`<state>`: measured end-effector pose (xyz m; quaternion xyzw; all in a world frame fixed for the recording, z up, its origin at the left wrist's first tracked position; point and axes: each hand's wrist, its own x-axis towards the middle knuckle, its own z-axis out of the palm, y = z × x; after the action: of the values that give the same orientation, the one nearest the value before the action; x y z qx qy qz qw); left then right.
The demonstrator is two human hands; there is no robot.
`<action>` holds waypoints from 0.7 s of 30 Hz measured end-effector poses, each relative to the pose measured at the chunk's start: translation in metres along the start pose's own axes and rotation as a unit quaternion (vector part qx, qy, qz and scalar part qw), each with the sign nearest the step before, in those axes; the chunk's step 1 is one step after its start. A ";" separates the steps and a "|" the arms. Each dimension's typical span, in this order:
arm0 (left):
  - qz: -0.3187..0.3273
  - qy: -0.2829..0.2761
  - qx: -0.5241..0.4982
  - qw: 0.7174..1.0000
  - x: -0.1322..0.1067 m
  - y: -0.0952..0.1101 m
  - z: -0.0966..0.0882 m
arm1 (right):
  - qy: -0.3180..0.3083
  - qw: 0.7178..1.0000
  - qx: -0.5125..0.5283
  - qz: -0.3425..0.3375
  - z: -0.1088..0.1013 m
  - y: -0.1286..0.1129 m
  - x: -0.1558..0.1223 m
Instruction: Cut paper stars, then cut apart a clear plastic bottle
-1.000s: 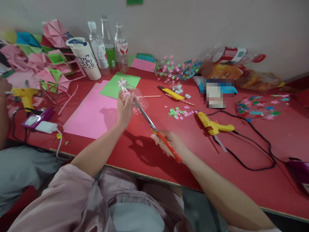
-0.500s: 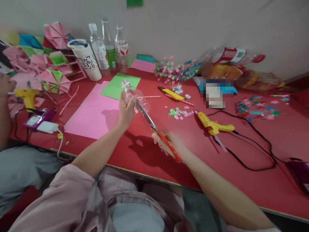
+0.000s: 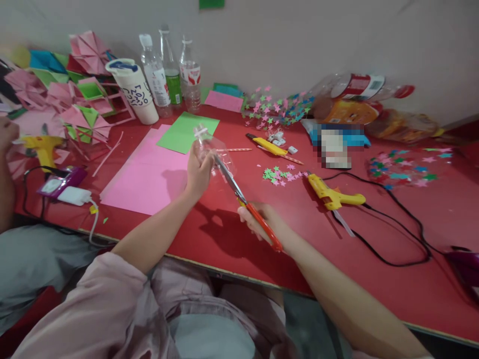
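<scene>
My left hand [image 3: 199, 169] is closed around a small clear plastic bottle [image 3: 210, 144], held tilted above the red table [image 3: 224, 234]. My right hand [image 3: 262, 225] grips the orange handles of a pair of scissors [image 3: 245, 202]. The metal blades reach up and left into the bottle's side, right beside my left fingers. Pink paper [image 3: 145, 174] and green paper [image 3: 187, 132] lie on the table just left of the bottle.
A yellow glue gun [image 3: 335, 197] with a black cord lies to the right. Paper stars [image 3: 279, 174], a yellow cutter [image 3: 267, 143], upright bottles [image 3: 170, 70], a white cup [image 3: 132, 89] and folded paper shapes [image 3: 71, 99] crowd the back. Another person sits at the left with a second glue gun [image 3: 41, 147].
The bottle and scissors have shifted slightly right in the view. Both hands keep the same grip.
</scene>
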<state>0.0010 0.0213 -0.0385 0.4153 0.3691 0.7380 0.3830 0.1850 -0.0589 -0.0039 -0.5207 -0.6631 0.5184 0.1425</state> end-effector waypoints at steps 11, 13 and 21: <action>0.016 -0.023 0.000 1.000 -0.003 -0.006 0.000 | 0.039 0.999 0.029 -0.014 0.004 -0.005 -0.006; 0.009 -0.022 0.006 1.000 -0.003 -0.007 -0.001 | 0.050 0.998 0.022 -0.013 0.005 -0.005 -0.007; 0.019 -0.024 0.028 0.999 -0.005 -0.007 0.000 | 0.039 0.999 0.034 -0.006 0.005 -0.005 -0.005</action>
<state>0.0048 0.0204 -0.0459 0.4502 0.3721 0.7246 0.3659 0.1812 -0.0655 0.0003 -0.5312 -0.6422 0.5193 0.1890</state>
